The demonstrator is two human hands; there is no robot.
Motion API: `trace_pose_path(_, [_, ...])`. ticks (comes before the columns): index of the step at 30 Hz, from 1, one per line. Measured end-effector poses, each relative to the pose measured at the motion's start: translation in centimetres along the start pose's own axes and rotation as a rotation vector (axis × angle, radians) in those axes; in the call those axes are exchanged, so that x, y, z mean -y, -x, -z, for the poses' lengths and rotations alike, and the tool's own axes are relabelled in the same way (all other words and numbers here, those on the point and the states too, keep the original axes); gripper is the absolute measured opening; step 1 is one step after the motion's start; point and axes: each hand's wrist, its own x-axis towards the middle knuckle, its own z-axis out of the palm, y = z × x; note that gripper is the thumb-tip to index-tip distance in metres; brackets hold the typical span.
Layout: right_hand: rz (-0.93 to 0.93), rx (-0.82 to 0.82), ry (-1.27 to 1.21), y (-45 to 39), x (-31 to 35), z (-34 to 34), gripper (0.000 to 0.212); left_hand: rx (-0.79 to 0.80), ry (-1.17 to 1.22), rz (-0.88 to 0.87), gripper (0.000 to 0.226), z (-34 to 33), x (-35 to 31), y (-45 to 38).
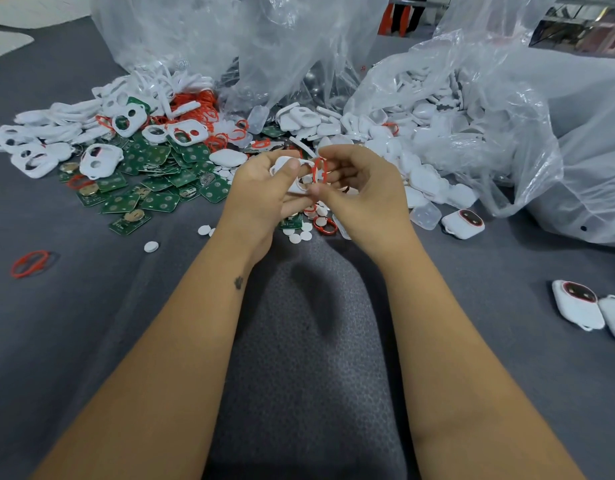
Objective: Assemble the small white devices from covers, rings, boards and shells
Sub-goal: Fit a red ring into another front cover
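My left hand (264, 192) grips a white cover (292, 168) with openings, thumb lying across its top. My right hand (361, 188) pinches a red ring (319, 169) upright at the cover's right edge, touching it. Behind the hands lie heaps of parts: green boards (153, 181), white covers (101, 161), red rings (198, 109) and white shells (427, 181). Several small white discs (205, 230) lie scattered near my wrists. Assembled white devices with red-rimmed windows sit at the right (463, 223) (576, 304).
Large clear plastic bags (506, 116) stand at the back and right, one spilling shells. A loose red ring (30, 263) lies on the grey cloth (91, 323) at the left. A translucent plastic piece (425, 216) rests beside the nearest finished device.
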Motion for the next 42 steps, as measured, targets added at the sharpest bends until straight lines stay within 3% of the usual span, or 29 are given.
trace_pose_path(6, [0.054, -0.052, 0.142, -0.07, -0.15, -0.29, 0.033, -0.015, 0.15, 0.026, 0.021, 0.01, -0.35, 0.07])
trace_pose_path(12, [0.176, -0.054, 0.268, -0.1, -0.47, -0.3, 0.031, 0.051, -0.058, -0.011, 0.026, -0.06, -0.38, 0.5])
trace_pose_path(28, [0.249, -0.045, 0.542, -0.21, -0.74, -0.06, 0.024, 0.095, -0.177, -0.083, 0.027, -0.31, -0.3, 0.88])
trace_pose_path(42, [0.212, -0.114, 0.283, -0.13, -0.75, -0.75, 0.024, 0.115, -0.123, -0.064, 0.015, 0.48, 0.13, 0.71])
